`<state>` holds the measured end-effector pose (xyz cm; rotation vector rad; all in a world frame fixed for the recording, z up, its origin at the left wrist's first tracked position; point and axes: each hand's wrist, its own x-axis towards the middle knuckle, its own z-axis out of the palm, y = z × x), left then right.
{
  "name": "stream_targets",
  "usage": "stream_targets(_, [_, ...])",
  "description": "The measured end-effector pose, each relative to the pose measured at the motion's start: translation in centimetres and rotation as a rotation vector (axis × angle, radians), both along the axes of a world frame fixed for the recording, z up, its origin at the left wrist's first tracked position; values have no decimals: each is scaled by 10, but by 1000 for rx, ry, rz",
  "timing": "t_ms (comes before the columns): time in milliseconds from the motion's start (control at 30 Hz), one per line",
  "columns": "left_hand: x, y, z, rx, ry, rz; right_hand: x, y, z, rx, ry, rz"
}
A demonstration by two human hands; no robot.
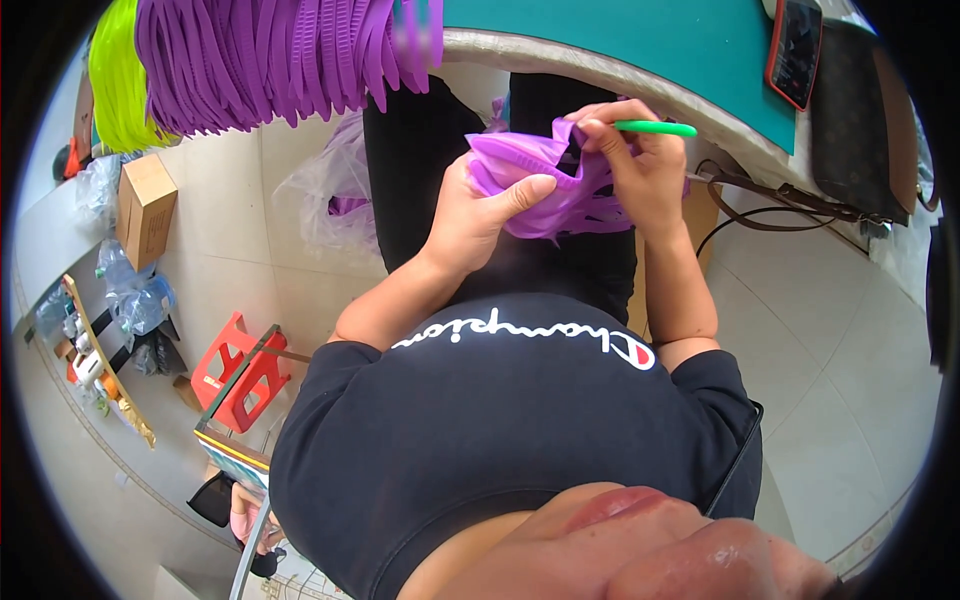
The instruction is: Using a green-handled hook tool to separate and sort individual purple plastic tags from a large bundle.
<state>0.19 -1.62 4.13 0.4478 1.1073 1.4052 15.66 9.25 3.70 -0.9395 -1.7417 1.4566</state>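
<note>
My left hand [475,215] is closed on a bunch of soft purple rubbery pieces [525,165], with the thumb laid across their near side. Some of the pieces have ridged strips along them. To the right of it, my right hand [645,170] grips a slim tool with a green handle [655,128], whose working end is hidden by the fingers. The fingertips of that hand also pinch a raised purple edge at the top of the bunch. Both hands are over my lap, just in front of the table edge.
A thick row of purple ridged strips [260,60] hangs over the table's far left edge, beside lime-green strips [125,80]. On the green tabletop [620,50] lies a phone [795,50]. A clear plastic bag [335,190], a cardboard box [147,210] and a red stool [240,370] stand leftward. A dark bag [865,125] hangs at right.
</note>
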Motion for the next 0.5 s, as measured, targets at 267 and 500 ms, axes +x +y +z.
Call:
stream_targets(267, [-15, 7, 15, 179, -180, -1146, 22, 66, 16, 754, 150, -473])
stream_targets(500, [-7, 6, 15, 347, 17, -511, 46, 106, 41, 193, 219, -91])
